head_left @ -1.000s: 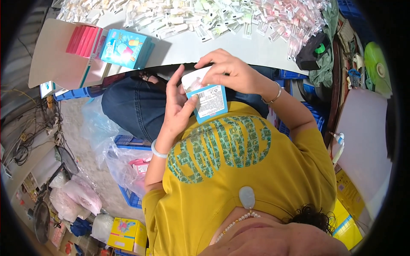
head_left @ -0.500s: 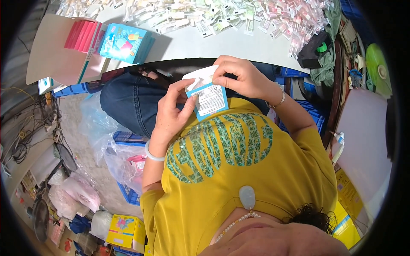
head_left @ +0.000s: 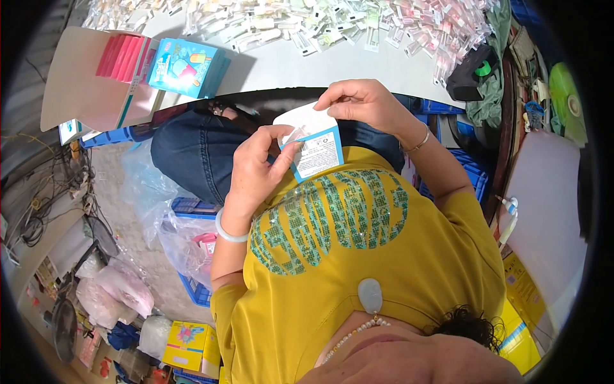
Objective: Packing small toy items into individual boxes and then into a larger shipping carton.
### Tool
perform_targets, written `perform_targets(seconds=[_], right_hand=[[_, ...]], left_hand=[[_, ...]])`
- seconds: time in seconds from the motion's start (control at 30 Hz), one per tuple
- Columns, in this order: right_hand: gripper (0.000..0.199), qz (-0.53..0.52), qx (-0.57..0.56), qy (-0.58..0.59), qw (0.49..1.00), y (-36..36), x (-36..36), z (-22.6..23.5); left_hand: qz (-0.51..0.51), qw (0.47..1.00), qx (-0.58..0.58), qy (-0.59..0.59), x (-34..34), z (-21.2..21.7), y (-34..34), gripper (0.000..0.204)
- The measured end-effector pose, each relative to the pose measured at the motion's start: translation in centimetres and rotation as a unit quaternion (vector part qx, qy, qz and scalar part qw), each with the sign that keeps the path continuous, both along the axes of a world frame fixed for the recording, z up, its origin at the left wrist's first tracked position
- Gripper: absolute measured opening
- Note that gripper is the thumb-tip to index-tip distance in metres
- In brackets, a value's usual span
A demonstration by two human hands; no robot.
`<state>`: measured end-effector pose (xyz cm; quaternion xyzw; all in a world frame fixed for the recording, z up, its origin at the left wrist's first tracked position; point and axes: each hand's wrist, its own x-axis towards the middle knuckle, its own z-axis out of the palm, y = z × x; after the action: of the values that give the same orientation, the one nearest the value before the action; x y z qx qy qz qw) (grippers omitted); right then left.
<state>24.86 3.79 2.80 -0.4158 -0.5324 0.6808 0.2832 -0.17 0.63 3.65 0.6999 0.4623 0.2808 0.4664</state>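
Observation:
A small blue-and-white cardboard box [head_left: 320, 155] is held upright in front of my chest, its open end and white flap [head_left: 300, 116] pointing away from me. My left hand [head_left: 259, 161] grips its left side, with the thumb on the printed face and the fingers at the opening. Clear plastic wrapping [head_left: 295, 135] shows in the mouth of the box. My right hand [head_left: 374, 110] pinches the right end of the raised flap between thumb and fingers. What lies deeper inside the box cannot be seen.
Many small clear packets [head_left: 345, 25] lie heaped across the white table [head_left: 268, 67]. At the left stand stacked blue boxes [head_left: 185, 67] and an open carton [head_left: 77, 83] holding pink packs. A black tape dispenser [head_left: 470, 77] sits at the right. Below are a blue crate [head_left: 195, 291] and yellow cartons [head_left: 192, 345].
My right hand has drawn back from the box's mouth to the flap's edge, leaving more of the white flap visible. My left hand has hardly moved and still holds the box.

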Motion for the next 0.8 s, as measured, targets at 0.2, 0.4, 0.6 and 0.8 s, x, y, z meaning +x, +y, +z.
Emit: perform_targets(seconds=[0.2,0.4,0.6,0.8], right_hand=[[0.01,0.004,-0.01,0.066,0.998,-0.5,-0.7,-0.5],[0.017,-0.064,0.044,0.028,0.997,-3.0,-1.4,-1.7],[0.015,-0.077,0.165,0.038,0.983,-3.7,-1.6,-1.6],[0.017,-0.003,0.19,-0.03,0.981,-4.1,-2.0,-1.2]], left_hand=[[0.005,0.995,0.099,0.001,0.4,0.1,0.4,0.021],[0.093,0.992,0.081,-0.032,1.2,-0.3,-0.2,0.019],[0.021,0.99,0.14,0.0,0.7,-0.3,0.1,0.019],[0.013,0.992,0.123,-0.028,0.9,-0.3,0.1,0.017]])
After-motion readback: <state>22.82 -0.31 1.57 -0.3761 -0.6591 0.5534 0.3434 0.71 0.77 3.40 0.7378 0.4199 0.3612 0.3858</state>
